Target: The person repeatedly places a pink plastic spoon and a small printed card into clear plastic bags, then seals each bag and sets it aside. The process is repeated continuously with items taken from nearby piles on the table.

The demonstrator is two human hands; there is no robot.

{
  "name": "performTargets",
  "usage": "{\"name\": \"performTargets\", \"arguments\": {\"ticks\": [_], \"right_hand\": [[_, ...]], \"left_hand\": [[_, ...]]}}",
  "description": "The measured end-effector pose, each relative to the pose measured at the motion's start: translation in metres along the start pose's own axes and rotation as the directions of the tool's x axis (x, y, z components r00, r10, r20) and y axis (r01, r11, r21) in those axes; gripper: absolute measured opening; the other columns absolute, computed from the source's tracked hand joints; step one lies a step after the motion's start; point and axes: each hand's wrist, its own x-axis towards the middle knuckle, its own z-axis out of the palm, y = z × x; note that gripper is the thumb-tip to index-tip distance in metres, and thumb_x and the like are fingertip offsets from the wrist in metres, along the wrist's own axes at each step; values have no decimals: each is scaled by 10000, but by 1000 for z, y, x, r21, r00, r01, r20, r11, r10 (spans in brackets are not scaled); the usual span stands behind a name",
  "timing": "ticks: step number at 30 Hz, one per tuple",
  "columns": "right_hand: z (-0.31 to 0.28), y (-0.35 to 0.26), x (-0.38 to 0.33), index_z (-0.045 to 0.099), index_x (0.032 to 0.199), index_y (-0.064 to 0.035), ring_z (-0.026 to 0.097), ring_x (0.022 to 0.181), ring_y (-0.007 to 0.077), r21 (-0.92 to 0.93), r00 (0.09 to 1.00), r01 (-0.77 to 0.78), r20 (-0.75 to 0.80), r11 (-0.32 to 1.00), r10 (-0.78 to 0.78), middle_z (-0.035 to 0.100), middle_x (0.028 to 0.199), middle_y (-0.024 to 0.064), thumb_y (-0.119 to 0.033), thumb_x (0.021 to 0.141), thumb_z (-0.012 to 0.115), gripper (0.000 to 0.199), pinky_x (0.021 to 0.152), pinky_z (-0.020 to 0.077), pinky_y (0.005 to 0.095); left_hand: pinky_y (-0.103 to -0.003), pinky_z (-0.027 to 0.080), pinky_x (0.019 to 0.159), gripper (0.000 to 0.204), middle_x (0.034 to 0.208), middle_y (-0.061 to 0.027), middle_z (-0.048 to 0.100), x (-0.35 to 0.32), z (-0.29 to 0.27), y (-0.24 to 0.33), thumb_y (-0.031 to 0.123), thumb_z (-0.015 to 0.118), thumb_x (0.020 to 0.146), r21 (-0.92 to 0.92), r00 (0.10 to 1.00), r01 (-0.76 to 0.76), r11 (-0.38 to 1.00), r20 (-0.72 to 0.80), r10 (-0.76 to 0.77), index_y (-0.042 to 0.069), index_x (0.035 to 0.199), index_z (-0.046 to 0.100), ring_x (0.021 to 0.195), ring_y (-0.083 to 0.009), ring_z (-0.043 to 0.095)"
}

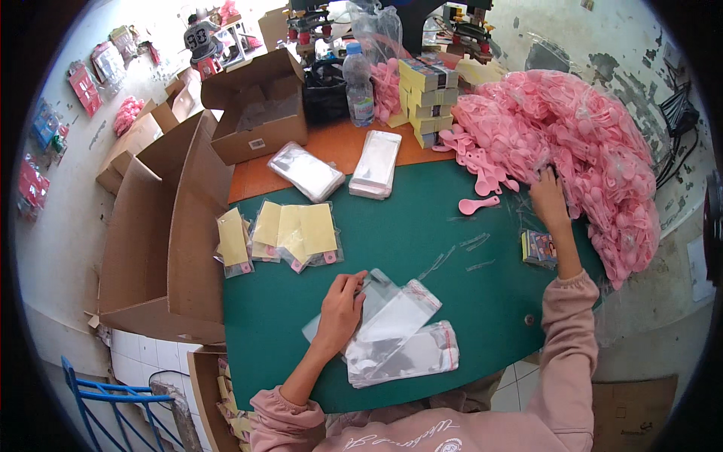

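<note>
My left hand (340,310) rests on the near part of the green table with its fingers bent together, gripping the edge of a clear plastic bag (376,288). Beside it, more clear bags (410,358) lie fanned out in overlapping stacks. My right hand (547,197) reaches to the near edge of a big heap of pink plastic spoons (572,128), many in clear wrapping. Its fingertips sink into the heap, so their grip is hidden. A loose pink spoon (479,205) lies left of that hand. Below it sits a small stack of printed cards (538,247).
Filled packets with yellow cards (305,230) lie at the left, near a tall open carton (154,241). Two bag bundles (375,164) lie farther back. A water bottle (358,87) and stacked card blocks (429,98) stand at the rear. A blue metal frame (113,392) stands lower left.
</note>
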Motion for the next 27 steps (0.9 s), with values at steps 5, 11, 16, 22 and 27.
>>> {"name": "performTargets", "arguments": {"ticks": [5,11,16,22,27], "right_hand": [[-18,-104,-39,551,1098,-12,520,1036,300,830,928,221,-18,513,-372,516,1164,170,-171,859,497,292,900,400,378],[50,-116,-70,340,1309,-42,315,1273,293,542,769,554,-44,631,-638,308,1375,186,-137,861,489,482,1045,262,367],[43,29,12,606,917,-4,598,830,376,137,940,-20,341,990,-28,609,920,214,-160,778,543,219,706,481,441],[-2,-6,2,604,929,37,621,757,267,683,998,56,-40,729,-39,622,833,178,-145,828,528,221,674,514,344],[10,-114,-47,560,1040,42,607,811,187,937,661,-323,323,132,-678,614,896,131,-115,889,467,236,701,521,306]], "left_hand": [[-290,505,714,372,952,-106,519,0,-5,8,-74,606,718,-209,988,121,970,123,-96,33,1070,554,812,-214,580],[-280,518,686,249,870,-87,531,1,-8,8,-50,647,702,-203,997,77,976,17,-75,-7,939,584,781,-195,587],[-274,522,660,185,852,-87,545,3,-4,6,-17,676,697,-245,993,108,963,65,-95,-30,842,561,757,-191,621],[-254,508,654,168,794,-77,594,2,-8,2,0,676,705,-168,997,58,984,68,-47,-21,833,569,723,-170,630],[-260,499,640,161,800,-81,616,3,-10,8,7,676,705,-156,995,60,986,83,-47,-15,819,565,719,-170,630]]}}
